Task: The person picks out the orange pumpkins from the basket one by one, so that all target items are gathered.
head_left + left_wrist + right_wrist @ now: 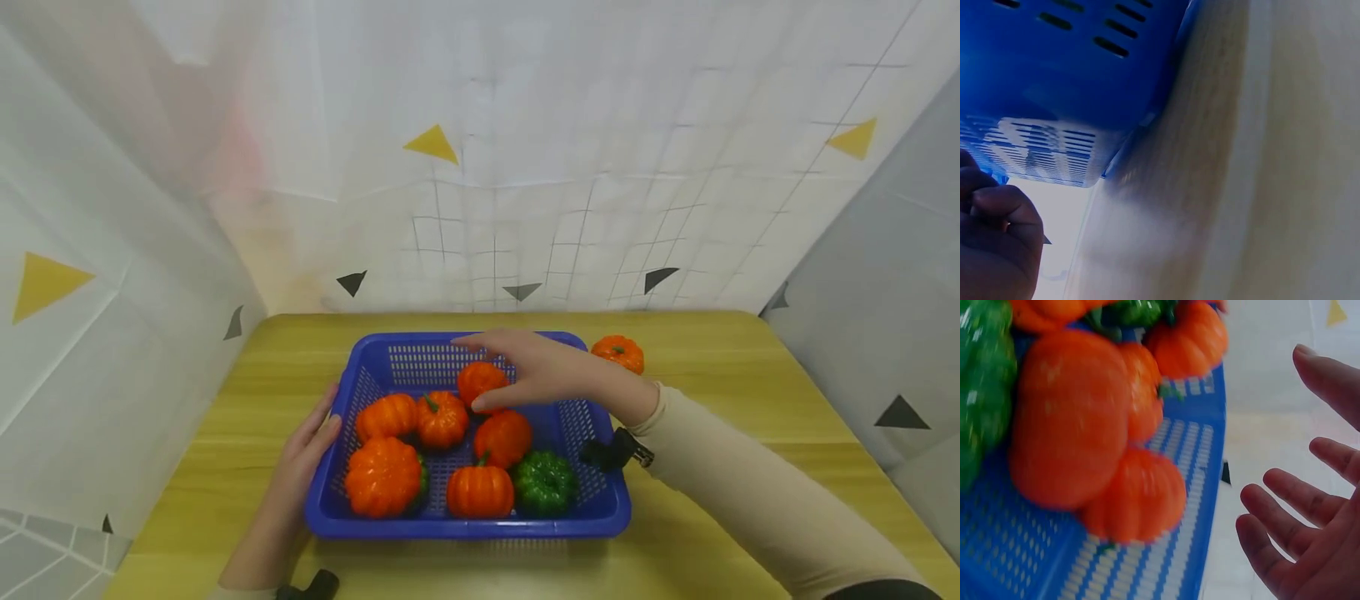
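A blue plastic basket (468, 528) holds several orange toy pumpkins and a dark green one (546, 483). My left hand (303, 454) is at the basket's left side, gripping the rim with bent fingers and thumb. In the left wrist view its bent thumb shows beside the slotted wall (1054, 147). My right hand (536, 367) hovers over the back right of the basket, fingers spread and holding nothing. Below its thumb is an orange pumpkin (480, 382). In the right wrist view the spread fingers stand apart from a reddish-orange pumpkin (1138, 497).
One more orange pumpkin (618, 353) sits on the wooden table (720, 383), behind my right forearm. White sheets (525, 233) with triangle and grid patterns stand along the table's back and sides. A larger orange pumpkin (382, 477) in the basket's front left partly covers something green.
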